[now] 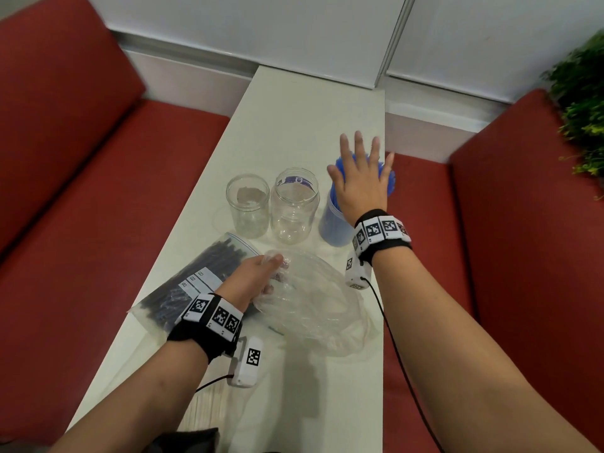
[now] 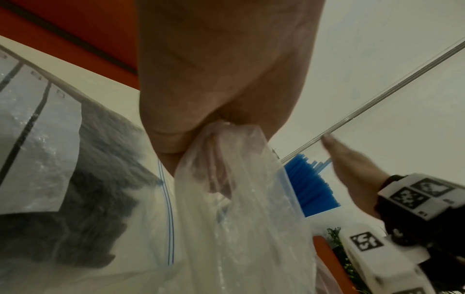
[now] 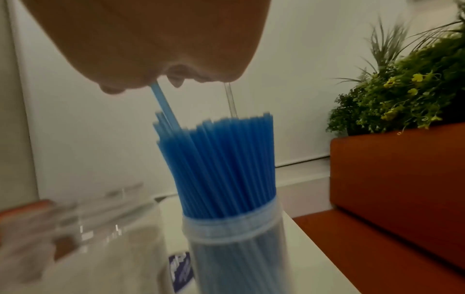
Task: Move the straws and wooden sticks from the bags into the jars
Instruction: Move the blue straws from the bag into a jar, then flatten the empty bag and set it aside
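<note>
The right hand [image 1: 361, 181], fingers spread flat, rests on the blue straws [image 3: 219, 165] standing in the jar [image 3: 236, 252] at the right edge of the white table [image 1: 294, 132]. The left hand [image 1: 253, 276] grips the empty clear bag [image 1: 313, 308], beside the bag of dark straws [image 1: 196, 276]. Two empty jars [image 1: 248, 206] stand centrally; the table's far half lies open between red benches [image 1: 81, 191].

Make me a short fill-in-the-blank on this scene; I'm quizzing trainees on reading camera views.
1. The straws standing in the rightmost jar are ____ in colour.
2. The number of jars on the table holding no straws is ____.
3. The left hand grips an empty clear ____.
4. The right hand is spread flat over the ____ straws.

Missing words: blue; two; bag; blue
</note>
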Available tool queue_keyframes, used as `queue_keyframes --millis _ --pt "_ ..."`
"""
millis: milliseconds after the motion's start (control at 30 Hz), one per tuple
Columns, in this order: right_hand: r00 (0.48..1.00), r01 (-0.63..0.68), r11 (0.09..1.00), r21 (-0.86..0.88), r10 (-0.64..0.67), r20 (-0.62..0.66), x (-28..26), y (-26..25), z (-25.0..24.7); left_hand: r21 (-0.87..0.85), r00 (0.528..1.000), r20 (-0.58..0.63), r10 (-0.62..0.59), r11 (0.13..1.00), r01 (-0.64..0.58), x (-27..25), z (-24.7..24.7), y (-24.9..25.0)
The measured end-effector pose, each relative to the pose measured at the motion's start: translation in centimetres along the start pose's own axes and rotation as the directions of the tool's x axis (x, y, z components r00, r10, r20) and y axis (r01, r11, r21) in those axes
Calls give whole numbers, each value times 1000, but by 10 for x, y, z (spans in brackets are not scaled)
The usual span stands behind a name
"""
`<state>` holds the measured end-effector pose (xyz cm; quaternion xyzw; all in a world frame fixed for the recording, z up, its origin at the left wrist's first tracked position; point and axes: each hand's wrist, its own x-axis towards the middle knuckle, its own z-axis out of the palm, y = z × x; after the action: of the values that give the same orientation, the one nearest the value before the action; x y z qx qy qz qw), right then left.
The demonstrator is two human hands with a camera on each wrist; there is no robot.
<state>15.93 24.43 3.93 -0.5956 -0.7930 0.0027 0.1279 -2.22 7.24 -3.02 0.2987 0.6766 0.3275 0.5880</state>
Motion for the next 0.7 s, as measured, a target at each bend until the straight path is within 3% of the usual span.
queue_keyframes --millis 67,133,267,333,433,500,567,600,633,700 --pt "988 -15 993 -117 33 154 -8 4 12 -8 1000 3 12 1000 -12 -2 1 1" --pt "976 -15 993 -119 41 215 -8 8 17 -22 999 27 20 1000 -19 -5 0 3" --pt "989 -139 990 15 138 62 -3 16 12 -51 998 57 22 999 -19 -15 -3 6" --pt "970 -211 977 25 206 131 -7 26 11 -84 994 101 47 996 -38 -25 -5 6" --pt "960 -215 964 156 180 214 -11 36 4 -129 984 157 87 989 -67 -40 -7 6" --pt "969 -245 922 300 225 100 -16 37 -9 -206 986 162 50 978 -16 -45 -9 9" --pt "941 -274 853 445 333 -60 -33 35 -21 -256 987 160 20 966 22 -48 -10 11" --pt "923 -283 804 524 377 -80 -47 34 -25 -286 988 155 20 958 26 -49 -10 11" --pt "914 -311 749 585 405 -32 -60 31 -25 -339 989 148 17 940 35 -47 -11 11" --pt "890 -449 685 573 398 222 -95 25 -19 -464 988 152 2 883 70 -46 -12 11"
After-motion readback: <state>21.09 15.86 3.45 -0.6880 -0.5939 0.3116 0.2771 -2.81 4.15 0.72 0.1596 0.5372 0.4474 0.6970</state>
